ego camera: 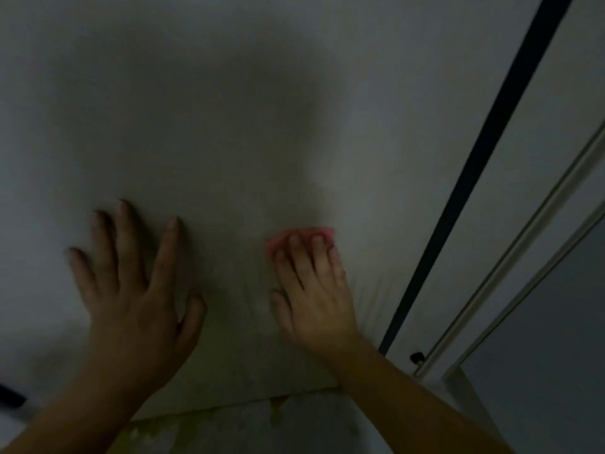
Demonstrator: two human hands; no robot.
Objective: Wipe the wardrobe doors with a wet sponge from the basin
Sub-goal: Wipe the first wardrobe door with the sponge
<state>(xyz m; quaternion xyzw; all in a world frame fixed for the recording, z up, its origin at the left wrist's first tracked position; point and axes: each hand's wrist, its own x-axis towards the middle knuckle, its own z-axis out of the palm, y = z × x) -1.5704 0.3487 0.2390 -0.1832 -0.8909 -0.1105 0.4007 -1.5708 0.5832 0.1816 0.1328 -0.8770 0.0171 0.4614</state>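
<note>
- The right hand's 4 fingers (299, 253) lie nearly straight and close together over a pink sponge (314, 231), pressing it flat against the wardrobe door (196, 126); they are relaxed, not clenched round it.
- Only the sponge's top edge and left corner show past the fingertips; the rest is hidden under the right hand (314, 290).
- The right thumb sticks out to the left, lower down, apart from the sponge.
- The left hand's fingers (126, 237) are spread wide and straight, tips touching the door, grasping nothing.
- The left hand (137, 290) lies flat on the same door, beside the right one and at about the same height, with a bare gap of door between them.
- Both forearms come up from the bottom corners of the view.
- The door is pale and plain, dim, with a soft shadow over its middle.
- To the right of the sponge a dark strip (491, 142) runs slantwise up the door's edge, and beyond it a pale rail (523, 240).
- A small dark knob (417, 357) sits near the strip's lower end.
- Below the door's lower edge lies a grey surface with yellowish-green stains (275, 411); the picture is blurred.
</note>
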